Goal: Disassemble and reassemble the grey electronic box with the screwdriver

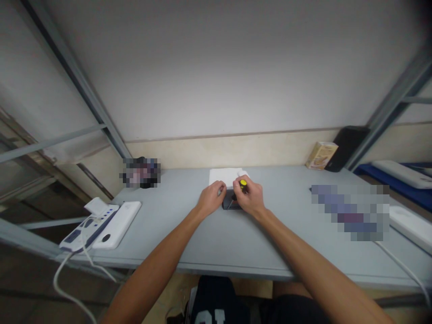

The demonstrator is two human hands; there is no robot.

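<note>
My right hand (250,196) is closed around a screwdriver with a yellow-capped handle (243,183), held upright over a small dark box-shaped device (229,204) on the grey table (216,234). My left hand (212,197) is curled against the device's left side, its fingers bent onto it. Just behind both hands lies a flat white box (225,175). The screwdriver's tip is hidden by my fingers.
At the left edge of the table lie a white power strip (88,225) with a trailing cable and a white flat device (119,224). A small yellow carton (321,155) and a black object (347,147) stand at the back right. White cables and devices lie at far right.
</note>
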